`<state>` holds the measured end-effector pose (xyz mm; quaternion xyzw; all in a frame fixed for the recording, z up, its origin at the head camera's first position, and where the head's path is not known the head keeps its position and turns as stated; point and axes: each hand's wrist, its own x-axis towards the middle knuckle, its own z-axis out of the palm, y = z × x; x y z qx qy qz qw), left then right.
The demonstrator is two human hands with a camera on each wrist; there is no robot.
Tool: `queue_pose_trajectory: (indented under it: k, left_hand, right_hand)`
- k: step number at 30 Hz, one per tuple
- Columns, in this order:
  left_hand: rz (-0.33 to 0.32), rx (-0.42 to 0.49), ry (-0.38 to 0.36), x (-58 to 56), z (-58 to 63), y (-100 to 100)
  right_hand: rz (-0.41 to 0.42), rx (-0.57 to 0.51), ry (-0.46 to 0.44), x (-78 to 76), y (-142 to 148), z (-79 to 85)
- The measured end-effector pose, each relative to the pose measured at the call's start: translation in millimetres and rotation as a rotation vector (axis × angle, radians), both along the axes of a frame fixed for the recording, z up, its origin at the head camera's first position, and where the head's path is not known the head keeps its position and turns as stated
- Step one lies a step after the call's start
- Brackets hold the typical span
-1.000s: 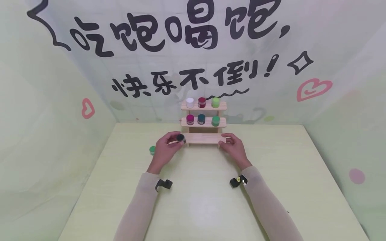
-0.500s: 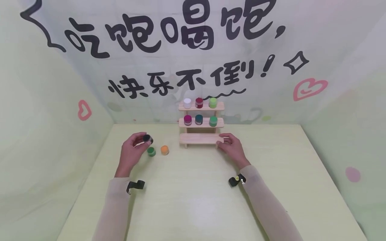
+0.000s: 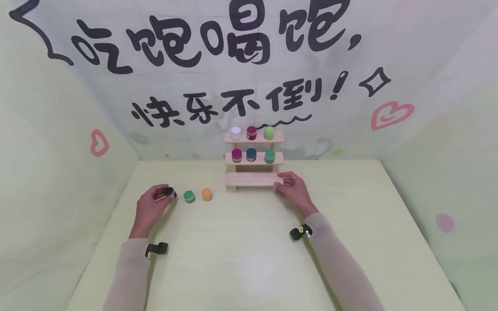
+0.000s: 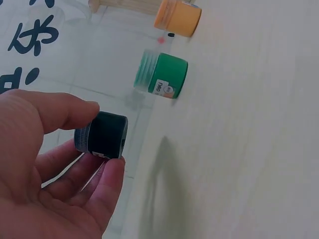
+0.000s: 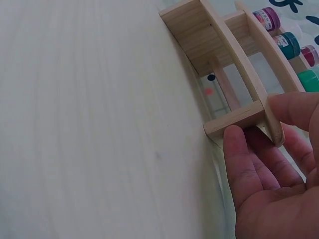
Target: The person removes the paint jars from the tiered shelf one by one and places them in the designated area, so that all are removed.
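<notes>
My left hand pinches a small black paint jar between thumb and fingers, close over the left part of the table. Just right of it stand a green paint jar and an orange paint jar. My right hand grips the right end of the bottom step of a three-step wooden display rack. In the right wrist view the fingers lie around the end of the step board and its leg. That bottom step bears no jars.
On the rack's middle step stand a magenta jar, a teal jar and a green jar. The top step bears a white jar, a dark red jar and a light green jar. A printed cloth backdrop rises behind.
My left hand has carried the black jar from the rack's left end leftward, past the green and orange jars, and lowered it toward the table. My right hand keeps its grip on the rack.
</notes>
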<state>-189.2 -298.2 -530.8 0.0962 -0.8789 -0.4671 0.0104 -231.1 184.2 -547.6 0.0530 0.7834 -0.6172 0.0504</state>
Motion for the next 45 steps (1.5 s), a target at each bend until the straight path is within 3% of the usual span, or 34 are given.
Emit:
queue_pose_trajectory:
  k: [11, 17, 23, 30, 38, 45]
  left_hand:
    - [-0.048, -0.059, -0.008, 3.5, -17.4, -7]
    - [-0.051, -0.053, -0.031, 4.1, -18.3, -4]
    - [-0.013, -0.055, -0.049, 7.1, -6.3, -3]
    - [-0.006, -0.021, -0.007, 6.9, 13.4, 5]
    - [-0.032, -0.013, 0.099, -4.8, 28.8, 30]
    - [-0.072, 0.030, 0.155, -19.5, 39.9, 61]
  right_hand:
    - [0.000, -0.009, -0.001, 0.9, 1, -1.1]
    - [0.001, -0.008, -0.001, 0.9, 0, -0.5]
    - [0.005, -0.010, 0.005, 0.6, -1, -0.4]
    - [0.001, -0.011, 0.005, 0.7, -1, -0.1]
    - [0.003, 0.007, 0.004, 1.8, 0, -0.2]
    - [0.001, -0.049, -0.002, 1.4, 0, -2.6]
